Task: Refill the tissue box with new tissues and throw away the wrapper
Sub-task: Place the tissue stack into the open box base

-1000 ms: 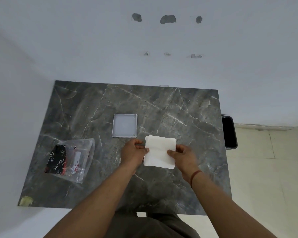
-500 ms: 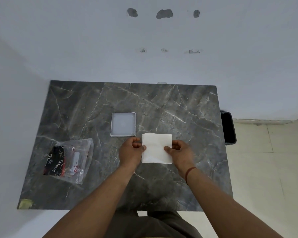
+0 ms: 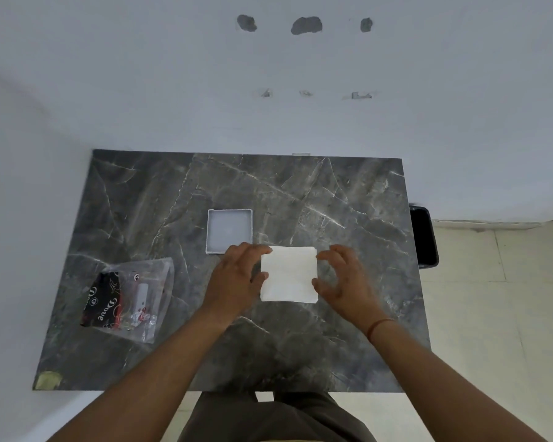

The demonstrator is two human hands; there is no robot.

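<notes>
A white stack of tissues (image 3: pixel 289 275) lies flat on the dark marble table (image 3: pixel 300 193), just right of centre. My left hand (image 3: pixel 237 279) is at its left edge, with thumb and forefinger on the stack. On the other side, my right hand (image 3: pixel 345 282) has its fingers spread and curled, just off the stack's right edge. The open, shallow white tissue box (image 3: pixel 229 231) sits empty behind my left hand, touching the stack's far left corner area. The clear plastic wrapper (image 3: pixel 131 298) with black and red print lies crumpled at the table's left.
A black bin (image 3: pixel 423 237) stands on the tiled floor off the table's right edge. The white wall runs along the back and left of the table. A scrap of tape (image 3: pixel 48 379) sticks to the front left corner.
The tissue stack has gone from held between both hands to lying flat on the table. My right hand has let go and spread its fingers.
</notes>
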